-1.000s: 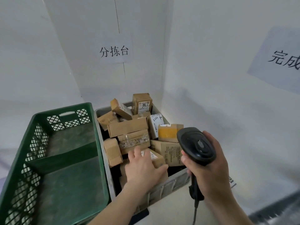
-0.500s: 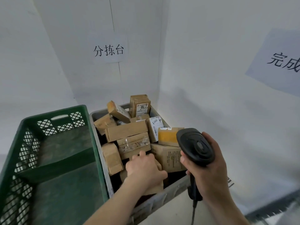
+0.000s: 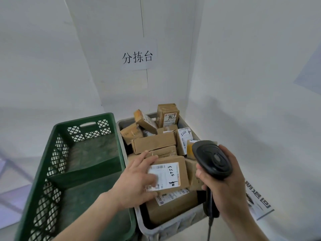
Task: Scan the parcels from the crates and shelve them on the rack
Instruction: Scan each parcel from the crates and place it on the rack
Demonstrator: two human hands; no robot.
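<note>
A grey crate [image 3: 173,225] in the corner holds several brown cardboard parcels [image 3: 153,142]. My left hand [image 3: 137,180] grips one small parcel [image 3: 177,173] by its left side, lifted above the pile, its white label with a barcode and handwritten "3753" facing up. My right hand [image 3: 224,185] holds a black handheld scanner [image 3: 212,159] just right of that parcel, head tilted toward it, cable hanging down. Another labelled parcel [image 3: 170,206] lies beneath the lifted one.
A green lattice crate [image 3: 57,164] with nothing in it stands left of the grey one. White walls close in behind and to the right, with a paper sign [image 3: 138,57] on the back wall. A printed sheet [image 3: 257,200] lies on the surface at right.
My left hand closed on the parcel at the front of the grey crate and raised it with its label up. The scanner hand stayed beside it. My view shifted left.
</note>
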